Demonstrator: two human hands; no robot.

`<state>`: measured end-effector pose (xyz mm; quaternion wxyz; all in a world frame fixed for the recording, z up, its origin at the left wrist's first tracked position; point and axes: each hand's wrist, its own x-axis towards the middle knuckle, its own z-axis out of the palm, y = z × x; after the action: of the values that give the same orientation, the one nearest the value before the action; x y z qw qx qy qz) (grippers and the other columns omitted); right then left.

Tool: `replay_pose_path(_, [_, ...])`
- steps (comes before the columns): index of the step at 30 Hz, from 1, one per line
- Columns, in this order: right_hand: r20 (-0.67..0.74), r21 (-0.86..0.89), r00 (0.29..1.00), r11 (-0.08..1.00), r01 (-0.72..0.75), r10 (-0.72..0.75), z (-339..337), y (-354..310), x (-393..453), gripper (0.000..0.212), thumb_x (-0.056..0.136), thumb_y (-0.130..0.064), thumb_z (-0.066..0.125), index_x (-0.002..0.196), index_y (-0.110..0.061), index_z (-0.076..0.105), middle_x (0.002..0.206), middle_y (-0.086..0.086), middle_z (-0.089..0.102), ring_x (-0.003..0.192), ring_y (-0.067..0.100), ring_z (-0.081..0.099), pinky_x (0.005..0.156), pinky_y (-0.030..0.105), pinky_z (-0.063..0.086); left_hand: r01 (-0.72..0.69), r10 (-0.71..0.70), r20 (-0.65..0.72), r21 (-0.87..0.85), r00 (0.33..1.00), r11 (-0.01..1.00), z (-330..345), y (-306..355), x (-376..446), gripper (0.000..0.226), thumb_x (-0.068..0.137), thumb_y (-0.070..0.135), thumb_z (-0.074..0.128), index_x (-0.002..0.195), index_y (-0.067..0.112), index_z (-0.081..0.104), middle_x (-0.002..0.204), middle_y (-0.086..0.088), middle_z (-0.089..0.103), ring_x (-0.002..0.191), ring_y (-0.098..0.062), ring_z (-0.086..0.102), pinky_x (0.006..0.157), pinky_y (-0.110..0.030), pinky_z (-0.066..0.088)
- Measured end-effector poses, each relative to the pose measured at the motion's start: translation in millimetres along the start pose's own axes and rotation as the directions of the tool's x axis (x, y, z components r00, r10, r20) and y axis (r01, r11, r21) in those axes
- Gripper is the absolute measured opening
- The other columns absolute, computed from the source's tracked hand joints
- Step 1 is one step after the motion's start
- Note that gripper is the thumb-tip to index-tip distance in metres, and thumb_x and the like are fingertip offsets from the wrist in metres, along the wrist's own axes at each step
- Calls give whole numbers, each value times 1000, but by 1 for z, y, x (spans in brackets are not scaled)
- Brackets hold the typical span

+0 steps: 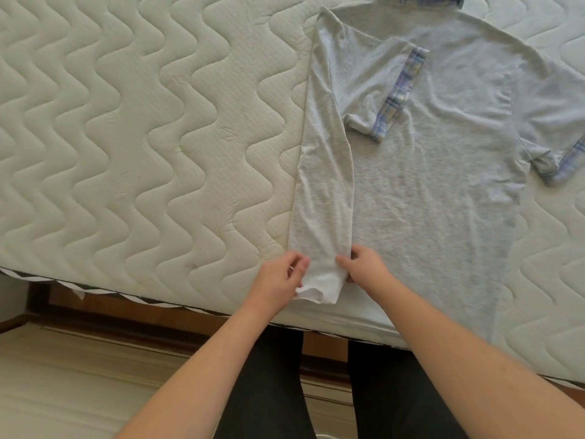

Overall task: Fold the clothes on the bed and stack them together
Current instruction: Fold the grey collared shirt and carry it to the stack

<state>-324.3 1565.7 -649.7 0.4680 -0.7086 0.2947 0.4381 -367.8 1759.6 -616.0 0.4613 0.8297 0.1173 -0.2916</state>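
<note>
A grey t-shirt is lying flat on the quilted mattress, stretching away from both hands. Its folded-over side strip is running down between them to the near hem. The left hand is pinching the hem's outer corner, while the right hand is gripping the strip's inner edge just beside it, fingers curled on the cloth.

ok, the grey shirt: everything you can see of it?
The shirt is a light heather-grey knit polo with plaid-trimmed short sleeves and a plaid collar at the top edge. It lies flat on the mattress, collar far, hem at the near edge. Its left side and sleeve are folded inward. The left hand and right hand pinch the folded strip's hem end.
</note>
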Motion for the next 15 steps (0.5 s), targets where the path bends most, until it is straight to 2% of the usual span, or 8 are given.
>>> replay_pose_path(1, [-25, -3, 1000, 1000, -8, 7, -2, 5, -1, 16, 96, -22, 59, 107, -13, 67, 103, 7, 70, 94, 27, 68, 86, 47, 57, 16, -18, -86, -13, 996, 1000, 1, -3, -1, 17, 100, 39, 51, 94, 26, 60, 77, 7, 62, 65, -5, 62, 53, -21, 53])
replay_pose_path(3, [-17, -21, 999, 999, -37, 36, -2, 11, -6, 21, 95, -31, 61, 105, -13, 67, 98, 7, 71, 91, 27, 69, 86, 46, 57, 26, -6, -206, 96, 978, 995, 4, -14, -1, 12, 100, 28, 50, 102, 23, 62, 85, 10, 61, 72, -5, 59, 61, -21, 53])
replay_pose_path(5, [79, -31, 994, 997, -75, 77, 4, 16, -13, 24, 92, -33, 65, 108, -15, 67, 100, 4, 72, 92, 25, 69, 86, 43, 58, 12, 28, -222, 174, 975, 985, 8, -27, -3, 17, 99, 20, 50, 111, 19, 63, 97, 11, 60, 84, -2, 56, 74, -21, 50])
replay_pose_path(8, [203, 50, 972, 990, -131, 119, 15, 22, -22, 27, 89, -21, 70, 114, -14, 64, 104, 3, 72, 93, 20, 70, 80, 36, 60, -79, 107, -87, 277, 990, 958, 14, -43, -12, 24, 98, 26, 50, 116, 17, 63, 109, 7, 59, 102, -8, 53, 93, -33, 46])
replay_pose_path(11, [317, 289, 942, 935, -208, 111, 20, 24, -28, 31, 89, -6, 66, 119, -13, 62, 108, 3, 73, 96, 19, 72, 77, 33, 60, -170, 131, 121, 431, 984, 886, 17, -59, -27, 56, 88, 65, 45, 128, 26, 53, 125, 10, 51, 118, -8, 43, 102, -32, 35])
replay_pose_path(12, [350, 366, 932, 902, -231, 97, 21, 25, -30, 32, 90, -3, 65, 120, -13, 61, 109, 4, 74, 97, 20, 72, 79, 34, 60, -199, 142, 158, 456, 977, 868, 17, -63, -32, 65, 82, 70, 50, 130, 27, 52, 128, 10, 49, 120, -8, 41, 104, -31, 33])
replay_pose_path(13, [365, 423, 928, 874, -241, 79, 21, 25, -31, 33, 90, -2, 64, 121, -12, 60, 110, 4, 73, 98, 20, 72, 79, 34, 59, -224, 161, 172, 462, 972, 858, 17, -68, -35, 68, 77, 69, 57, 130, 26, 52, 128, 8, 49, 121, -9, 41, 105, -31, 32])
replay_pose_path(15, [360, 475, 931, 848, -233, 55, 20, 25, -32, 33, 91, -1, 64, 123, -9, 59, 111, 5, 73, 97, 19, 72, 75, 29, 59, -235, 201, 123, 451, 972, 861, 20, -72, -39, 56, 76, 47, 74, 122, 21, 58, 121, 3, 55, 115, -15, 50, 102, -34, 42])
